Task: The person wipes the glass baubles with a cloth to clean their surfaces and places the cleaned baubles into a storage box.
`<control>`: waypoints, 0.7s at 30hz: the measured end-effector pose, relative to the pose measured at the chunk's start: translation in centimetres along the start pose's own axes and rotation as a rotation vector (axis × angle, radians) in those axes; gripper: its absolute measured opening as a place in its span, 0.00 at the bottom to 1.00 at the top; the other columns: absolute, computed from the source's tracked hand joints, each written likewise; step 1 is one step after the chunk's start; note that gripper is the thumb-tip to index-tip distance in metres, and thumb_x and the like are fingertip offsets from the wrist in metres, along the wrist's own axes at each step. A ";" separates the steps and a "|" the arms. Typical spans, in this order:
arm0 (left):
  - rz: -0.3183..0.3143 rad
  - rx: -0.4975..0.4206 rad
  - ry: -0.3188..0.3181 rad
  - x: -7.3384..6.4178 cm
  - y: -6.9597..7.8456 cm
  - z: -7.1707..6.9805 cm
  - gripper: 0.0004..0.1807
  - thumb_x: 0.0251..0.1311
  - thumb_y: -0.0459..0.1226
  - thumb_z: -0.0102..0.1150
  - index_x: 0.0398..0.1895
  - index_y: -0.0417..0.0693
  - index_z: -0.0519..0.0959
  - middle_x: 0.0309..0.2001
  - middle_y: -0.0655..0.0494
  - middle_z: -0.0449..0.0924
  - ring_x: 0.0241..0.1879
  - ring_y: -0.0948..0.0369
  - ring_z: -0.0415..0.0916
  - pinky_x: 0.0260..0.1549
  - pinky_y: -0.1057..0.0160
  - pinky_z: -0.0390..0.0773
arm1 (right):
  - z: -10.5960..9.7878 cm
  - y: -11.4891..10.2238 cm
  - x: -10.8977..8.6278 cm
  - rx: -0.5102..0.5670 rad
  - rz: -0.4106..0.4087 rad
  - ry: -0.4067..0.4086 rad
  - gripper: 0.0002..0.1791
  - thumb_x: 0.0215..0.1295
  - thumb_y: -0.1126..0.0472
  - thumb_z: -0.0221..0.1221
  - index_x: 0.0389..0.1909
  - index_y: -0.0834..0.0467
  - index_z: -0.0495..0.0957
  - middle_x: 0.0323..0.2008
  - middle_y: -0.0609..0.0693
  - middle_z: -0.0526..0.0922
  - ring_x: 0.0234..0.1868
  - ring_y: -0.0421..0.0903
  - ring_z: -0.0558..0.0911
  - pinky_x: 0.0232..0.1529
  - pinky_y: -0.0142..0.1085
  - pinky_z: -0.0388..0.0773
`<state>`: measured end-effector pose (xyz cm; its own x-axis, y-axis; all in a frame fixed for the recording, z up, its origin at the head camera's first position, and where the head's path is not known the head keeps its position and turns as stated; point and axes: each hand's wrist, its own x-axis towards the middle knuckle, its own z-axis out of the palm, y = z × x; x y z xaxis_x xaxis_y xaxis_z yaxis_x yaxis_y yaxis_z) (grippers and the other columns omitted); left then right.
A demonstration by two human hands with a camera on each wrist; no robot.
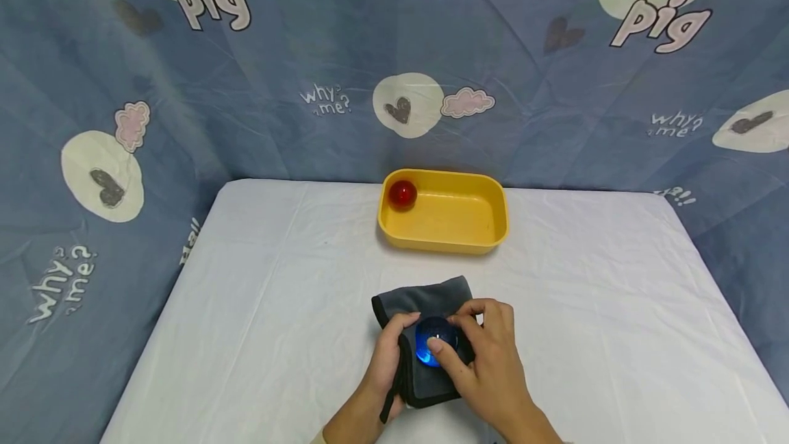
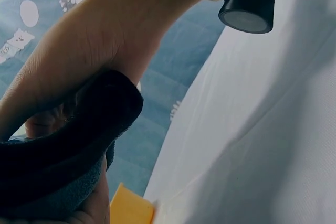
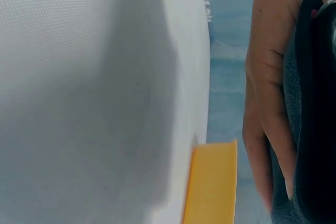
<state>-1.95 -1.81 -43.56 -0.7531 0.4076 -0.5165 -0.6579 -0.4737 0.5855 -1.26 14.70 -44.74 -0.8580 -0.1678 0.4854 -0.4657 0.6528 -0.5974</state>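
A dark grey cloth with black edging (image 1: 431, 387) is held a little above the table in my left hand (image 1: 385, 362), thumb over its near-left side. Fingers of that hand lie along the cloth's underside in the right wrist view. On top of the cloth sits a clear blue ball (image 1: 428, 348), which my right hand (image 1: 496, 355) pinches between thumb and forefinger. From the left wrist, the folded cloth (image 2: 58, 156) hides the ball almost wholly.
Beyond the hands stands a yellow tray (image 1: 446, 247) with a red ball (image 1: 403, 194) in its left end. A white cover (image 1: 296, 293) lies over the table. Blue printed fabric (image 1: 524, 53) hangs behind and at both sides.
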 end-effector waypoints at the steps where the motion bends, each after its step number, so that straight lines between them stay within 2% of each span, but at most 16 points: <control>1: -0.001 0.000 0.001 0.0 0.0 0.0 0.34 0.72 0.55 0.41 0.71 0.42 0.61 0.56 0.47 0.76 0.50 0.58 0.80 0.52 0.58 0.83 | 0.0 0.0 0.0 -0.014 0.003 -0.006 0.20 0.70 0.43 0.66 0.38 0.58 0.86 0.48 0.46 0.72 0.51 0.50 0.67 0.51 0.40 0.68; 5: 0.004 0.002 0.005 0.0 0.1 -0.1 0.33 0.72 0.54 0.41 0.71 0.41 0.61 0.57 0.47 0.76 0.51 0.59 0.80 0.53 0.58 0.82 | -0.1 -0.1 -0.1 -0.045 0.030 -0.066 0.18 0.69 0.46 0.67 0.41 0.59 0.86 0.50 0.45 0.73 0.55 0.45 0.67 0.54 0.42 0.72; 8: 0.023 0.005 0.023 0.0 0.2 -0.3 0.35 0.72 0.54 0.41 0.74 0.42 0.58 0.61 0.46 0.74 0.54 0.58 0.79 0.56 0.57 0.81 | -0.5 -0.1 -0.2 -0.044 0.019 -0.119 0.26 0.67 0.43 0.69 0.53 0.60 0.84 0.56 0.47 0.74 0.59 0.46 0.68 0.59 0.46 0.73; 11: 0.036 0.003 0.036 0.0 0.3 -0.4 0.36 0.72 0.54 0.41 0.76 0.43 0.57 0.65 0.45 0.72 0.55 0.57 0.78 0.57 0.57 0.80 | -0.8 -0.2 -0.3 -0.048 -0.043 -0.150 0.37 0.67 0.37 0.66 0.68 0.58 0.76 0.63 0.50 0.74 0.63 0.49 0.70 0.62 0.49 0.72; 13: 0.038 -0.004 0.030 0.0 0.4 -0.4 0.35 0.73 0.54 0.40 0.76 0.44 0.57 0.65 0.47 0.72 0.56 0.57 0.77 0.58 0.57 0.79 | -0.9 -0.3 -0.3 -0.058 -0.106 -0.142 0.40 0.70 0.35 0.63 0.73 0.56 0.71 0.65 0.53 0.74 0.63 0.52 0.71 0.62 0.52 0.72; 17: 0.034 -0.016 0.011 0.1 0.5 -0.2 0.33 0.73 0.54 0.40 0.73 0.46 0.62 0.62 0.50 0.74 0.56 0.58 0.77 0.57 0.57 0.79 | -0.5 -0.4 -0.2 -0.089 -0.216 -0.071 0.35 0.76 0.36 0.55 0.71 0.56 0.73 0.62 0.55 0.75 0.60 0.53 0.75 0.53 0.50 0.71; 21: 0.035 -0.023 0.010 0.1 0.4 -0.1 0.31 0.73 0.54 0.40 0.71 0.45 0.64 0.61 0.50 0.75 0.55 0.58 0.77 0.56 0.58 0.79 | 0.2 -0.3 -0.2 -0.092 -0.231 -0.006 0.32 0.76 0.37 0.56 0.65 0.59 0.76 0.58 0.55 0.77 0.55 0.53 0.76 0.47 0.47 0.70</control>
<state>-2.33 -2.04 -43.46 -0.7752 0.3831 -0.5023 -0.6311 -0.5053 0.5886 -1.00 14.40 -44.82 -0.7326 -0.3246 0.5982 -0.6280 0.6614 -0.4102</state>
